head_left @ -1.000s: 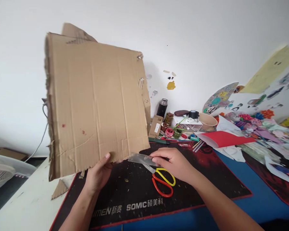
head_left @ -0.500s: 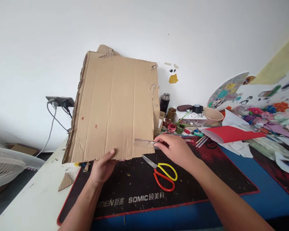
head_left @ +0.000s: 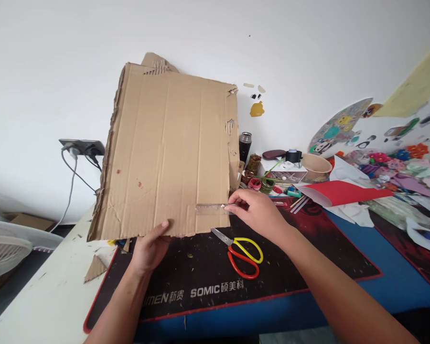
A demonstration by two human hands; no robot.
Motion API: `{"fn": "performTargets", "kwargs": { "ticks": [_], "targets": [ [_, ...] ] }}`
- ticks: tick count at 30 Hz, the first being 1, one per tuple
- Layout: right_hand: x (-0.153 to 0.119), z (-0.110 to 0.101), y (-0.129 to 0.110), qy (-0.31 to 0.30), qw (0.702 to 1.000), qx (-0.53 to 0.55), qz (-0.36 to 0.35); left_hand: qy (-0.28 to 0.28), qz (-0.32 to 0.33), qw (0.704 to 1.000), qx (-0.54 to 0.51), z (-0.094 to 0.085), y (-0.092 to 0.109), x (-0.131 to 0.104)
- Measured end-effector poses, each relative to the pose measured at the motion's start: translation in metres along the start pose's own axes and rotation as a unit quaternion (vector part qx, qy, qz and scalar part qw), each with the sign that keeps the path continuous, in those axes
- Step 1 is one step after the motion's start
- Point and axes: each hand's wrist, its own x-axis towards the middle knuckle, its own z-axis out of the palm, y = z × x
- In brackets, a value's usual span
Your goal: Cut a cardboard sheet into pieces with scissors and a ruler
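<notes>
A large sheet of corrugated cardboard (head_left: 172, 148) with torn edges stands tilted up in front of me. My left hand (head_left: 152, 248) grips its lower edge, thumb on the front face and fingers behind. Between the thumb and fingers of my right hand (head_left: 252, 208) is the end of a clear ruler (head_left: 209, 209), which lies across the cardboard's lower right part. Something small and dark shows at those fingertips, too small to name. Below the cardboard's lower right corner, scissors (head_left: 238, 253) with one yellow and one red handle lie on the black mat (head_left: 294, 272).
Paint jars (head_left: 254, 184), a black flask (head_left: 244, 145), a beige bowl (head_left: 315, 167) and red paper (head_left: 347, 192) crowd the back right. A white fan (head_left: 7, 243) stands at the left, near a cardboard scrap (head_left: 95, 268) and a wall socket with cables (head_left: 80, 147).
The cardboard's top has risen slightly in view and the ruler has shifted a little to the left on it. Both hands keep their holds. The view itself has moved slightly.
</notes>
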Motion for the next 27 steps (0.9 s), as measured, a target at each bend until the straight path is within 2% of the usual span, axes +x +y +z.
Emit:
{"fn": "performTargets", "kwargs": {
  "ticks": [3, 7, 13, 20, 27],
  "targets": [
    [0.001, 0.001, 0.001, -0.003, 1.000, 0.021, -0.003, 0.000, 0.029, 0.999, 0.028, 0.003, 0.000, 0.000],
    [0.000, 0.000, 0.003, -0.014, 0.999, 0.045, -0.014, -0.009, 0.028, 0.999, 0.040, 0.004, 0.002, 0.001],
    [-0.005, -0.004, 0.003, -0.043, 0.993, 0.108, 0.003, 0.008, 0.017, 0.999, 0.026, 0.008, 0.006, 0.000],
    [-0.008, -0.011, 0.001, -0.070, 0.994, 0.085, 0.018, 0.035, 0.017, 0.999, 0.027, 0.008, 0.003, -0.001],
    [-0.005, -0.012, 0.007, -0.087, 0.994, 0.054, 0.031, 0.038, 0.007, 0.998, 0.053, 0.008, 0.003, -0.003]
  ]
}}
